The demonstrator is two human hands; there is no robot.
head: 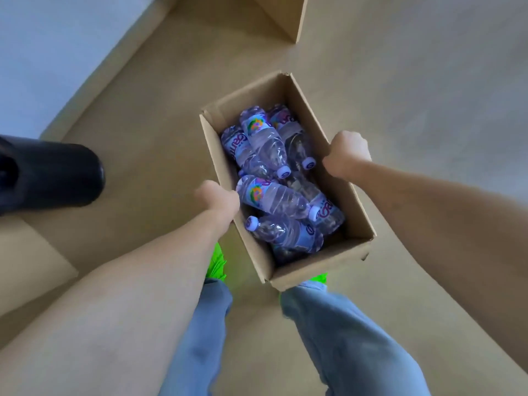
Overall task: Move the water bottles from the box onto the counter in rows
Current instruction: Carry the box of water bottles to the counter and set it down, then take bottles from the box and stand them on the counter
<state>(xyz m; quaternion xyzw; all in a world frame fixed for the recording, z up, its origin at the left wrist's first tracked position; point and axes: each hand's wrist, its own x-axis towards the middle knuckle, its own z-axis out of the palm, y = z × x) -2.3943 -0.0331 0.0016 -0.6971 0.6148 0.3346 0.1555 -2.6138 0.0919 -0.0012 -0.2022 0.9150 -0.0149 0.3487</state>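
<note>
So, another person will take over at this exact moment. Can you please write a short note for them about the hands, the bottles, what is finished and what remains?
Left hand: grips the left long wall of the cardboard box.
Right hand: grips the right long wall.
The box is open at the top, held between both hands above the floor, over the person's legs.
Water bottles: all lying loose on their sides inside the box, piled across each other. Exact count is hard to tell.
Done: no bottle is out of the box.
Left: the counter is not identifiable in this view. Bring the box there, then stand the bottles in rows.
</note>
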